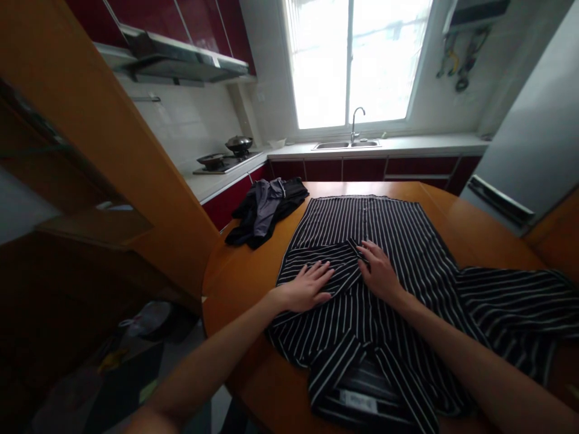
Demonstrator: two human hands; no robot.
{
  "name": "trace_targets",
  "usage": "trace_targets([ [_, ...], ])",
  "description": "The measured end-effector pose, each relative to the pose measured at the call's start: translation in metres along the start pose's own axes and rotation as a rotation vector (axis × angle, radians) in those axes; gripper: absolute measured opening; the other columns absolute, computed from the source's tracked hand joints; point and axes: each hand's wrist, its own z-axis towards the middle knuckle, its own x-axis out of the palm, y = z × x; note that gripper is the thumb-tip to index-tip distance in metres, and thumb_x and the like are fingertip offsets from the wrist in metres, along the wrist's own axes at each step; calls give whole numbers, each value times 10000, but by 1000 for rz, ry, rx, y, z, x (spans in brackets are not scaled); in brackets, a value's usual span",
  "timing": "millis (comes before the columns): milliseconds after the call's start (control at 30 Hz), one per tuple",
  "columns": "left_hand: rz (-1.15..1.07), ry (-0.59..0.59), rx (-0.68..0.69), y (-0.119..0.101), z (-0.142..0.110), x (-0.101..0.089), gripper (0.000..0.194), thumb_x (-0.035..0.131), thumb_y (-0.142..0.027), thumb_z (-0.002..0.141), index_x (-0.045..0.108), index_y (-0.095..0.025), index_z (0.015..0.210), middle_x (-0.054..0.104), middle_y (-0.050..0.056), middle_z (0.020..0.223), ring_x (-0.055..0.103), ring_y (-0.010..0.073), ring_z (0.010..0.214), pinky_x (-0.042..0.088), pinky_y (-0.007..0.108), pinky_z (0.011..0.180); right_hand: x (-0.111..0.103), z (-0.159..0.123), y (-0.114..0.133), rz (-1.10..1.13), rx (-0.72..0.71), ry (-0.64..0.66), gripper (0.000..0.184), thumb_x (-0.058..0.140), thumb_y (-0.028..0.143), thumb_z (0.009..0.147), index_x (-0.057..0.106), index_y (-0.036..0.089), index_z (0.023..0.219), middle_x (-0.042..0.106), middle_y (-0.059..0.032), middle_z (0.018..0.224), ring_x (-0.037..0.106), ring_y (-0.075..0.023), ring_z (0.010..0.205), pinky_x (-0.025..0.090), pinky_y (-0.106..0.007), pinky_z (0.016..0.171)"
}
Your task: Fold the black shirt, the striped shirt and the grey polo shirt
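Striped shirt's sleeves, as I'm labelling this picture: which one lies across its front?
The sleeve under the left hand; the other sleeve stretches out to the right.

Two hands (304,290) (381,276), one shirt (398,235)

Striped shirt (402,259), one sleeve folded

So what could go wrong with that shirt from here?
The folded sleeve lies loosely across the striped shirt, under the left hand and right hand; it might shift or crease if they drag.
The other sleeve is stretched out to the side with ripples, so it could wrinkle or catch.
The dark clothes lie at the edge of the table; a bump might tip them off.
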Motion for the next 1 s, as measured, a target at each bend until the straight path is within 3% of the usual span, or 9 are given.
trace_targets([
  [133,91,-141,-9,-3,-33,14,634,375,-482,1043,122,-323,1603,95,43,1675,17,264,1543,112,541,1227,-2,0,17,-57,-146,234,466,408,322,998,543,173,1419,443,-110,1548,271,-259,1496,211,-510,1226],
  [300,140,-188,17,3,-69,11,592,438,-433,1031,223,-358,1578,221,44,1651,153,257,1531,209,526,1213,0,-2,23,-157,-72,426,545,383,417,1011,490,145,1471,353,-140,1593,227,-271,1511,198,-492,1224],
  [500,139,-220,28,-4,-109,11,655,552,-390,983,276,-321,1573,377,85,1589,323,267,1478,317,510,1183,-1,-3,21,-160,-70,425,541,364,432,1019,503,156,1464,360,-128,1592,233,-267,1509,186,-480,1226],
  [667,152,-335,-59,-16,-134,16,380,603,-303,957,592,-278,1337,636,79,1258,587,241,1167,491,409,1045,4,-5,16,-157,-58,419,539,385,418,1013,514,140,1456,377,-137,1583,241,-275,1505,178,-474,1230],
  [767,190,-310,-102,-22,-141,14,237,542,-203,972,640,-258,1182,650,59,1091,594,226,1038,509,392,976,7,-6,14,-151,-64,413,541,384,422,1010,521,139,1450,378,-142,1581,244,-279,1504,191,-485,1226],
  [1000,205,-240,-204,-25,-146,8,262,481,-23,892,613,-230,984,614,46,1014,573,213,953,509,354,880,7,-8,12,-163,-62,390,552,357,434,1015,508,140,1457,375,-145,1582,248,-271,1503,201,-489,1220],
])
